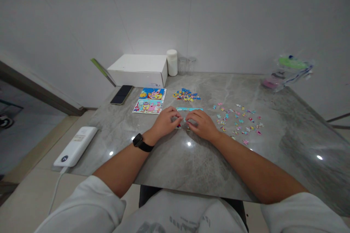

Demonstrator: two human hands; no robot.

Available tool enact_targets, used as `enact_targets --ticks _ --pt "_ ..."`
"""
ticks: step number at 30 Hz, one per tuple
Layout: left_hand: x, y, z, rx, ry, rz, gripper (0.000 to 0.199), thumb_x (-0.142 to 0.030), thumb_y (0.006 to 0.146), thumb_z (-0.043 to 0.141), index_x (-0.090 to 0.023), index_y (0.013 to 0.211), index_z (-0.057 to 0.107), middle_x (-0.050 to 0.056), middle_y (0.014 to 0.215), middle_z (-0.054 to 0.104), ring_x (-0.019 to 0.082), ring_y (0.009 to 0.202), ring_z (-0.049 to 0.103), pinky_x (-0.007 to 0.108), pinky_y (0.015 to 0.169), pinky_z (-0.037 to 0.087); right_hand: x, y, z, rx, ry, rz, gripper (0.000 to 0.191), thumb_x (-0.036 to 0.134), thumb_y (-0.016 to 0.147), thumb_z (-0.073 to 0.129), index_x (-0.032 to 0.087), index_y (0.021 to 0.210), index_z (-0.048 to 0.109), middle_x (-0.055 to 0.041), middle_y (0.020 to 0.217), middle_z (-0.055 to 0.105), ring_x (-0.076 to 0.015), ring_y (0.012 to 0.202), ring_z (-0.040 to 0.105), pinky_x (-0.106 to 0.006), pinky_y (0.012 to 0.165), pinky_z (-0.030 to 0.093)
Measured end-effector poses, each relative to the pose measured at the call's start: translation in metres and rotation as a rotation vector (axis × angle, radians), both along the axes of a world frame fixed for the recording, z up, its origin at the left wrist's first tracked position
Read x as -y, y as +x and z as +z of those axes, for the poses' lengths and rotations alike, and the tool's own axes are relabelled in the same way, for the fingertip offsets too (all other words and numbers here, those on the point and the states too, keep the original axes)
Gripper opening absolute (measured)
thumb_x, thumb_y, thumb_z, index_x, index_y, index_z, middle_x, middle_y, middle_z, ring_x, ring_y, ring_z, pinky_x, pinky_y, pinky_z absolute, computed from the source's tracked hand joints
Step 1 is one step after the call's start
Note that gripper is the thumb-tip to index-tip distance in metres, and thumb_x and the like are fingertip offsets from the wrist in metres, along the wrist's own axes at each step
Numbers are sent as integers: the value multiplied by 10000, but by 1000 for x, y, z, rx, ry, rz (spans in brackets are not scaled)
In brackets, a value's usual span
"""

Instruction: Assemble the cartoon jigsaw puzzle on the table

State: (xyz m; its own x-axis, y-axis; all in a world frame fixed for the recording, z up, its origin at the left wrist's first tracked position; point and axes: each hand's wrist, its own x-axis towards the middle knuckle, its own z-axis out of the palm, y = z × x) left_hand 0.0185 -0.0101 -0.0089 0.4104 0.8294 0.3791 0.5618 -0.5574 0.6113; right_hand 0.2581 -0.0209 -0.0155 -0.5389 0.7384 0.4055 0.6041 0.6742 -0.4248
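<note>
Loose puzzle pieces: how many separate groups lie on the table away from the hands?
2: a blue-and-yellow pile beyond the left hand and right hand; and a scattered multicoloured spread to their right. Either hand may hide further pieces.

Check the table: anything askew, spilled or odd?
The white device looks precarious: it sits at the table's left edge, its cable hanging off. Loose puzzle pieces lie scattered on the right, but look spread out rather than spilled. No damage visible.
</note>
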Motion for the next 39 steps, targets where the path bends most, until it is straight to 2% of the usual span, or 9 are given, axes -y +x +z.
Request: enact_targets --ticks 3,8,12,19,28,35,39 --pt "-2 -12 7 -161 107 -45 99 -258 963 704 -210 1009 778 72 1074 707 217 1021 676 365 946 532 -3 0 -6 53 17 46 100 208 957 688 231 1036 745 -92 1114 756 -257 1080 647 -402 1001 466" --pt "-4 -21 18 -399 90 -187 75 -249 946 741 -231 990 798 51 1014 758 218 992 704 344 894 509 -2 -4 -12 129 41 111 78 209 976 703 237 1010 767 -67 1048 761 -248 1026 639 -399 940 441" --pt "0 -18 23 -500 66 -219 88 -244 933 760 -251 997 820 40 1026 780 219 971 706 338 859 490 0 -6 -12 173 36 109 91 211 979 705 242 1025 777 -63 1048 760 -246 1023 632 -398 922 422" --pt "0 -15 21 -526 71 -271 136 -212 935 757 -255 1033 841 40 1063 797 214 969 704 342 874 492 1 -8 -11 207 8 108 105 233 983 707 244 1051 787 -62 1059 762 -241 1032 637 -392 922 405" --pt "0 -15 19 -534 75 -278 141 -198 937 747 -251 1035 835 42 1058 806 218 962 710 343 862 496 2 -10 -9 215 21 123 124 239 990 676 236 1050 785 -68 1075 759 -251 1034 641 -402 931 419" --pt "-2 -18 19 -469 72 -309 109 -191 933 754 -232 1010 820 41 1035 804 207 943 718 332 856 502 -1 8 -5 80 42 -25 183 159 950 619 214 1087 727 -95 1114 756 -264 1067 654 -406 973 444" --pt "-2 -18 17 -454 87 -322 102 -220 949 746 -234 1027 811 43 1037 793 210 958 715 331 854 495 2 12 -1 133 13 13 201 130 898 624 211 1062 708 -87 1078 750 -264 1051 647 -405 971 430"
